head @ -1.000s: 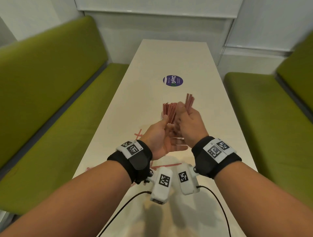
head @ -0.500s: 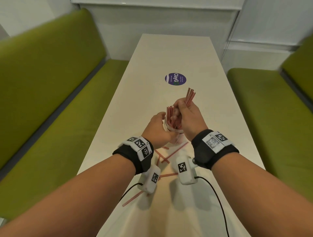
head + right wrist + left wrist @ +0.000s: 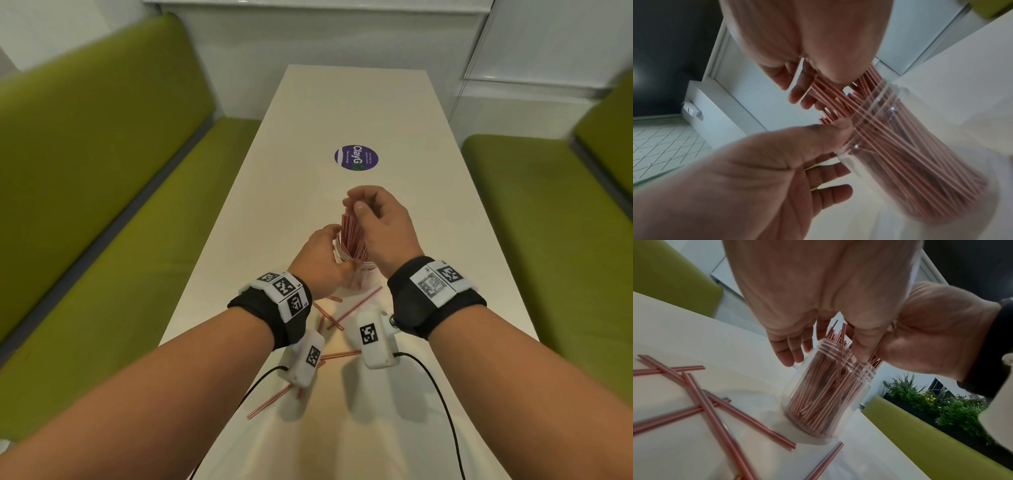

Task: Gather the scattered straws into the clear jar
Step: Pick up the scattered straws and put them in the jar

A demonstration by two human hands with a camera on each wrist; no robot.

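Note:
On the white table (image 3: 411, 171) stands the clear jar (image 3: 359, 279) (image 3: 828, 394) (image 3: 910, 162), packed with red-and-white straws (image 3: 351, 236) that stick out above its rim. My left hand (image 3: 329, 253) (image 3: 789, 352) holds the jar at the neck, thumb on one side and fingers on the other. My right hand (image 3: 354, 205) (image 3: 799, 95) is directly above the jar and pinches the tops of a bundle of straws whose lower ends sit inside it. Several loose straws (image 3: 356, 305) (image 3: 715, 410) lie crossed on the table just in front of the jar, under my wrists.
A round purple sticker (image 3: 356, 157) is on the table beyond the jar. Green benches (image 3: 102, 171) run along both long sides of the narrow table. One more loose straw (image 3: 270, 404) lies near the table's left edge, close to me.
My right hand has lowered its bundle of straws into the jar and now sits at their tops. The left hand went from open beside the jar to holding it.

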